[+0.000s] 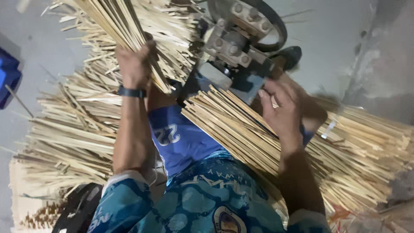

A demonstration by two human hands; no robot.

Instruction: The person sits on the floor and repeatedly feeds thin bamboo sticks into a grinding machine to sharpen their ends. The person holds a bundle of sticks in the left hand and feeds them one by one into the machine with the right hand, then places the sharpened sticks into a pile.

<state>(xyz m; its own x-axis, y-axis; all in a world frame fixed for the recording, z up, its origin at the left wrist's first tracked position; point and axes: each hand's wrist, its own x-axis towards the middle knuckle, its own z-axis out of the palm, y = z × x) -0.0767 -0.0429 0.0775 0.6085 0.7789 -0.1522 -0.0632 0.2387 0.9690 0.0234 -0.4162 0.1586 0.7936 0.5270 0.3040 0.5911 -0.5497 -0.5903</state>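
A bundle of bamboo strips (129,30) was gripped firmly by the left hand (134,64); the right hand (282,108), loosely curled, rested on a second bundle (233,129) near the grey machine (233,47), best fed evenly.

The floor (332,39) is smooth grey concrete, and it shows in the upper right and along the left side of the frame. On the far right it looks rougher and darker, with stains and a few cracks (379,64). A blue box (7,75) peeks in at the left edge, and the light is dim and soft.
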